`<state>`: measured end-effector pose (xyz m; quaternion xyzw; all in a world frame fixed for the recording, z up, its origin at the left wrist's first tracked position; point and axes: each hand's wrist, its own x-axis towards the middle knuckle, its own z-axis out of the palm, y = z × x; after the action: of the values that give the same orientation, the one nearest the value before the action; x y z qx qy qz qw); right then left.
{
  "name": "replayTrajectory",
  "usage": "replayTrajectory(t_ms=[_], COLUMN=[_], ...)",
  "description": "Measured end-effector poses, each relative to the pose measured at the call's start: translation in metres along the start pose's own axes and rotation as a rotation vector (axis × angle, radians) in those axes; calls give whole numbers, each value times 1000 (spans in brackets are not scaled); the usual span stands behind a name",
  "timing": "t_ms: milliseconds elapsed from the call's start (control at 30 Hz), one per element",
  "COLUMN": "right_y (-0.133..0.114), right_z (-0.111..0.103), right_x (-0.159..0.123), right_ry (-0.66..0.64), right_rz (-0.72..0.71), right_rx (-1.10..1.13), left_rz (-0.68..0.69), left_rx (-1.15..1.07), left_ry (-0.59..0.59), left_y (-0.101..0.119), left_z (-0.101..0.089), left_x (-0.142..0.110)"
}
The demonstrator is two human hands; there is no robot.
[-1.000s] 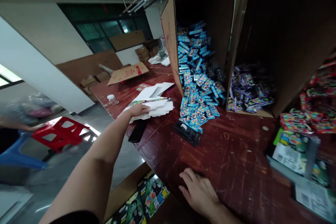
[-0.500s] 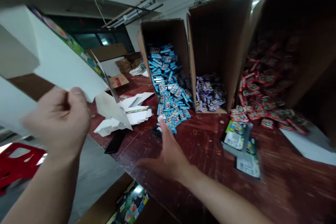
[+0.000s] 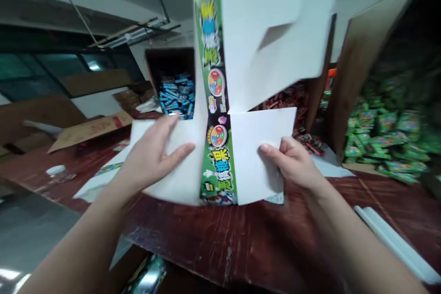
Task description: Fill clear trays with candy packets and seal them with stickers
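Observation:
I hold a flat, unfolded white carton blank [image 3: 262,55] upright in front of me, its lower edge near the dark red wooden table [image 3: 213,239]. A green printed strip with cartoon lettering runs down its middle. My left hand [image 3: 151,156] presses on the left panel with fingers spread. My right hand [image 3: 292,161] grips the lower right flap, thumb on the front. The blank hides most of the boxes behind it.
Tilted cardboard boxes stand at the back: one with blue packets [image 3: 175,92], one with red packets [image 3: 292,101], one with green packets [image 3: 389,133]. More white blanks [image 3: 99,179] lie at the left. A white roll [image 3: 392,243] lies at the right. A flattened cardboard sheet [image 3: 89,131] rests far left.
The carton blank came from my left side to the middle, now upright. My right hand, empty before, has taken hold of its right flap. My view turned right, showing the green packets.

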<state>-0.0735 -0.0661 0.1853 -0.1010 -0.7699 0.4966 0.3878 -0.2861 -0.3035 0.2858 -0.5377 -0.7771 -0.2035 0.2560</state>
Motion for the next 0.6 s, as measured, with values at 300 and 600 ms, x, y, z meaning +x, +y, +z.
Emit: replayTrajectory(t_ms=[300,600], right_y=[24,-14], right_z=[9,106], right_x=[-53,-96], right_ry=[9,-859], right_rz=[-246,-716], right_rx=[-1123,-673], left_rz=[-588,-1115], left_rx=[-716,-1245], left_ry=[-383,-64], left_y=[13,-5], left_z=[165,116], left_x=[-74,-149])
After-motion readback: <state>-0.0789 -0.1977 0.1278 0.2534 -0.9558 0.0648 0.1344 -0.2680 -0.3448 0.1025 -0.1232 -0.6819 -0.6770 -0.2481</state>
